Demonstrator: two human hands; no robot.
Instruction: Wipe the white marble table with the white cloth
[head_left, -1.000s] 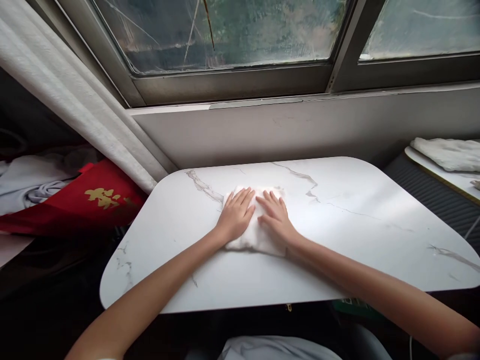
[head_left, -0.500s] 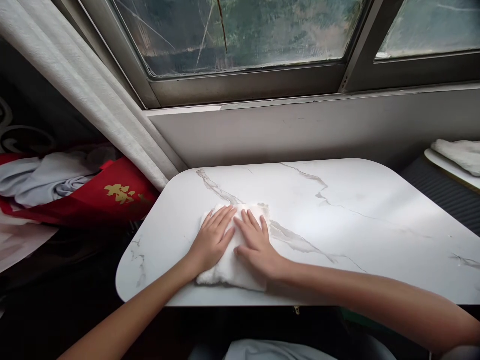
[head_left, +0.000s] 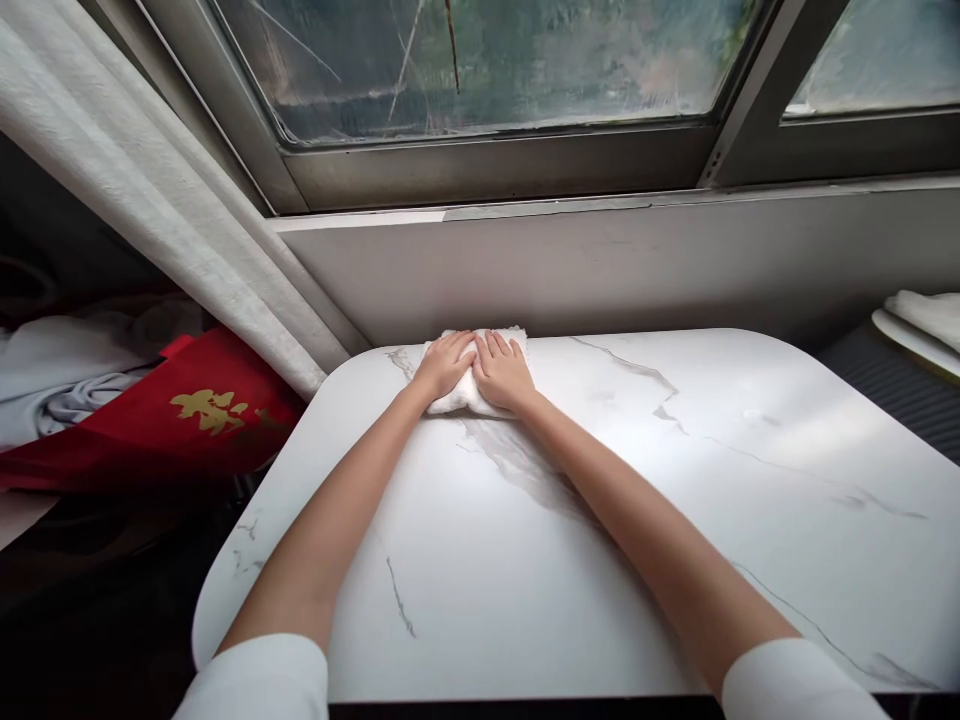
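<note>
A folded white cloth [head_left: 469, 402] lies at the far edge of the white marble-patterned table [head_left: 465, 560]. My left hand [head_left: 445, 364] rests flat on the cloth's left part, fingers stretched forward. Beside it, my right hand [head_left: 502, 370] presses flat on the right part, its fingers slightly spread. The hands are close together, and both arms reach out straight across the tabletop. Much of the cloth is hidden under the palms.
Behind the table stands a low wall [head_left: 570, 265] below a metal-framed window [head_left: 495, 165]. A pale curtain [head_left: 165, 190] hangs at left, near a red bag [head_left: 247, 410] with gold print and grey fabric [head_left: 90, 400]. At right, a white cloth [head_left: 930, 318] lies on a dark ribbed surface [head_left: 892, 385].
Both hands have pushed the cloth away from me, from the near part of the table to its far edge. My arms are now stretched further, and white sleeves show.
</note>
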